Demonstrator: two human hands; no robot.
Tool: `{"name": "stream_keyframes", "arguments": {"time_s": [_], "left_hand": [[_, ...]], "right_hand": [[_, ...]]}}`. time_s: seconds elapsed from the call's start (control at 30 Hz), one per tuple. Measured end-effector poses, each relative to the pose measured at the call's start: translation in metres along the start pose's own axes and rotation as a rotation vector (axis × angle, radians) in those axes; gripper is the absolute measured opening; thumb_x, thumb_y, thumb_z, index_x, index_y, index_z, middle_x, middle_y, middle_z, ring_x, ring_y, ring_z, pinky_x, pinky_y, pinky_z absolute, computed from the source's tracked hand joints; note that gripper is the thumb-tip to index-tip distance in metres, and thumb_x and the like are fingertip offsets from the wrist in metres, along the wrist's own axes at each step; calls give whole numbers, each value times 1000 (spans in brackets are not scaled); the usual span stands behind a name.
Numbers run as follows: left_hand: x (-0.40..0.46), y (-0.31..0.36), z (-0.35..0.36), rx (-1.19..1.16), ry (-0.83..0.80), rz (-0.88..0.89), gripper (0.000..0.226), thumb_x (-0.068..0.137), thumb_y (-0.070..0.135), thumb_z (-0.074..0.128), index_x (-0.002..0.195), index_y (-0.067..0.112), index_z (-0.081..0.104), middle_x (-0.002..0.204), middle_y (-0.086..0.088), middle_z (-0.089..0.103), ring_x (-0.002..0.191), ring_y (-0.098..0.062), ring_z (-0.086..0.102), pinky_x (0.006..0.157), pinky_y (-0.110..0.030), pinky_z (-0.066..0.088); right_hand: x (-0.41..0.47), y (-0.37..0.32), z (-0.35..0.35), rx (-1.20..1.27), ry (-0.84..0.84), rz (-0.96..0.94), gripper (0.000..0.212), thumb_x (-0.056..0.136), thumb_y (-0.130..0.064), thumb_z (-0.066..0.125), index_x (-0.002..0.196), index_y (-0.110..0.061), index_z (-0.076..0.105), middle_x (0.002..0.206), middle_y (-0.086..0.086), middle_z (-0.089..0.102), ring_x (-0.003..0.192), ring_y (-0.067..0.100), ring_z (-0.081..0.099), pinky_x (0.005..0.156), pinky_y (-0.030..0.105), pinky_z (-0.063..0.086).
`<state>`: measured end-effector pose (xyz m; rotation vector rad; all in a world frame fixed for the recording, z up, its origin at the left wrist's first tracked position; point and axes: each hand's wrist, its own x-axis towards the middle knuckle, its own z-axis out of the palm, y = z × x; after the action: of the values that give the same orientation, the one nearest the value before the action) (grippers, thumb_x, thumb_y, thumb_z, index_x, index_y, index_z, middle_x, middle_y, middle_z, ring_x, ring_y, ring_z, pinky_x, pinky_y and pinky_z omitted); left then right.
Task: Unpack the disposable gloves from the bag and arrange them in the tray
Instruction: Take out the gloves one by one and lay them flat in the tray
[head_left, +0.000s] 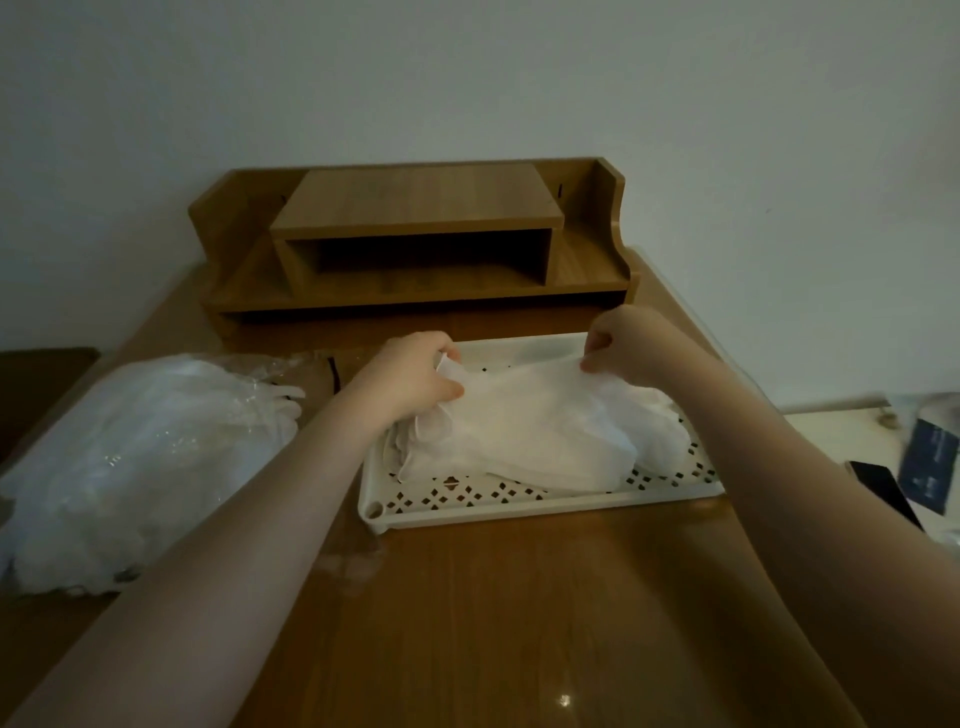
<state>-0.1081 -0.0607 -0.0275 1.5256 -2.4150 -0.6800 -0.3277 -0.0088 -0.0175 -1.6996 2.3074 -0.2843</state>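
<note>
A thin white glove (524, 410) is held stretched over the tray (519, 512), pinched at its far edge by the left hand (410, 376) and the right hand (621, 343). Likely featherlight, limp, clingy; best taken by the edges. More gloves sit in the bag (130, 462) to the left.

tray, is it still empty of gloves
No, a pile of white gloves already lies in the tray, with both hands pinching the top one.
</note>
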Motion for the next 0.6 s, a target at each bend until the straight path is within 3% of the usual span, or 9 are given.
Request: {"name": "stream_keyframes", "arguments": {"time_s": [0.1,0.17,0.27,0.33,0.43,0.6], "left_hand": [[-10,9,2,147,166,78,56,90,22,59,141,19,36,143,-4,37,128,-23,38,99,-34,39],[-16,22,8,150,239,233,48,93,11,50,139,18,39,144,0,36,132,-18,34,107,-32,32],[-24,36,33,259,53,382,42,96,10,38,137,13,43,145,-3,41,133,-15,36,116,-34,19],[-23,26,50,369,-128,339,49,100,24,31,147,11,26,156,-7,22,142,-16,21,119,-35,7],[-20,3,57,499,-205,233,61,101,42,18,151,14,-5,159,-5,-10,146,-17,-6,118,-34,-2],[-28,0,52,529,-223,114,64,100,41,15,150,11,-11,157,-7,-17,145,-19,-12,117,-35,-5]], "right_hand": [[-13,-3,8,-150,242,-101,38,90,-32,61,124,-17,54,125,6,54,116,27,49,100,39,42],[-26,-15,17,-115,302,-266,46,94,-30,54,136,-16,44,140,4,45,133,24,37,112,38,29],[-35,-34,46,-20,3,-423,64,99,-25,44,151,-12,9,153,9,29,141,23,26,116,35,20],[-31,-29,63,-184,-165,-376,66,102,-33,33,151,-14,-7,159,7,11,146,23,9,119,40,6],[-27,-11,65,-320,-233,-268,73,97,-57,23,151,-19,-9,160,0,-9,146,22,-11,117,43,-8],[-34,3,61,-385,-207,-197,88,83,-77,23,151,-29,-7,159,-1,-14,145,28,-16,115,50,-13]]}}
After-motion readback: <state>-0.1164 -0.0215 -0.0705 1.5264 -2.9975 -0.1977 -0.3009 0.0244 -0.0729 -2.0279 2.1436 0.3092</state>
